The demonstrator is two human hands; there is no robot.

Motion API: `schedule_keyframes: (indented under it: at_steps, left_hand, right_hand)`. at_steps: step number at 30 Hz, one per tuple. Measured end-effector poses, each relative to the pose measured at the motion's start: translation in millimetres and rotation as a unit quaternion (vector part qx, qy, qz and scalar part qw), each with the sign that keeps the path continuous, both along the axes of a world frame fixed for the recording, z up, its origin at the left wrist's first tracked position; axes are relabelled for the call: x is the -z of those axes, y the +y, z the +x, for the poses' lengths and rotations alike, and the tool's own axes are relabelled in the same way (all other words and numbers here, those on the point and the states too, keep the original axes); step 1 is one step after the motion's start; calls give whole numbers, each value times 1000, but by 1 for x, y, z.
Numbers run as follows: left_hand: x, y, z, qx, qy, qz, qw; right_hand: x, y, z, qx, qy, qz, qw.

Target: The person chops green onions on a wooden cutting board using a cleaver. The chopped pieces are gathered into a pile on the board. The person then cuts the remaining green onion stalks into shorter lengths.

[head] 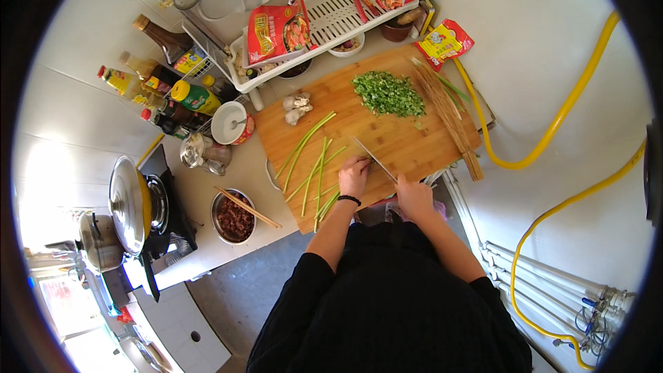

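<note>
My right hand (416,198) grips the handle of a kitchen knife (375,159), its blade slanting toward the upper left over a wooden cutting board (331,83). Beside the blade, my left hand (355,173) has its fingers curled down around green stalks, mostly hidden beneath it. Their ends run out under my left wrist, which wears a dark bracelet. More long green stalks (320,166) lie loose to the left. Farther up the board is a heap of chopped greens (388,94). Garlic bulbs (297,108) sit near the board's upper left.
A straw whisk broom (446,114) lies across the board's right side. On the left are a metal bowl of dark minced food (235,219) with chopsticks (248,207), and a lidded pan (128,204) on the stove. A white rack (331,15) stands behind; a yellow hose (557,127) hangs right.
</note>
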State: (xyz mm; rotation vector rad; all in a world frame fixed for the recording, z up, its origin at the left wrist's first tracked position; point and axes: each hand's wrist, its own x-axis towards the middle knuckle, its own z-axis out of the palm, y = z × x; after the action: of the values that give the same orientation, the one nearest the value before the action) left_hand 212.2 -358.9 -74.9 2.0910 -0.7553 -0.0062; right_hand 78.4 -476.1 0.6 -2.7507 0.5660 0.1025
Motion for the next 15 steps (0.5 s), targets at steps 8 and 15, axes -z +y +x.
schedule_keyframes:
  at_steps: [8, 15]
  left_hand:
    - [0, -1, -2, -18, 11, -2, 1000]
    - [5, 1, -3, -27, 16, -2, 1000]
  right_hand:
    - [1, -4, -13, 53, -26, 21, 998]
    - [4, 1, -19, 1, -68, -5, 998]
